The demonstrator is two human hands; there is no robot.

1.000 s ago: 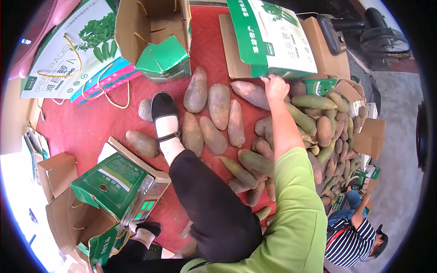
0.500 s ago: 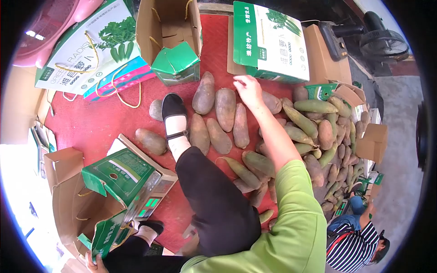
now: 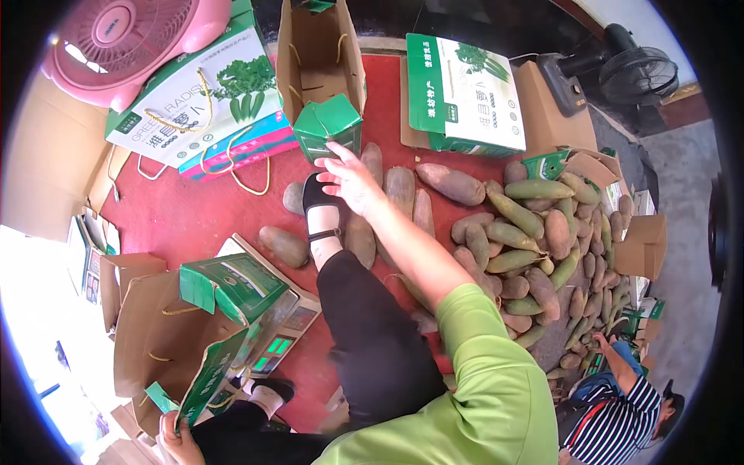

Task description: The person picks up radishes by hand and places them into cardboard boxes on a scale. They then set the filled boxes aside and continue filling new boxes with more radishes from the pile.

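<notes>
My left hand (image 3: pixel 180 440) grips the edge of an open green-and-brown cardboard box (image 3: pixel 167 337) at the lower left. A scale with lit green digits (image 3: pixel 273 355) is beside this box. With fingers spread and nothing in them, my right hand (image 3: pixel 353 182) is stretched out over the red mat. It hovers near my black shoe (image 3: pixel 312 190) and hides part of the soil-covered radishes (image 3: pixel 400 190) lying there. Just beyond its fingertips is the green flap (image 3: pixel 327 124) of another open carton. One radish (image 3: pixel 285 246) lies left of my foot.
A large heap of radishes (image 3: pixel 554 232) covers the right side. A printed radish carton (image 3: pixel 477 97), a pink fan (image 3: pixel 128 39) and a black fan (image 3: pixel 637 68) stand at the back. Another person in a striped shirt (image 3: pixel 616 422) sits at the lower right.
My right hand has moved left, from above the right-hand radishes to near my shoe. The view has shifted slightly. My left hand stays on the box edge.
</notes>
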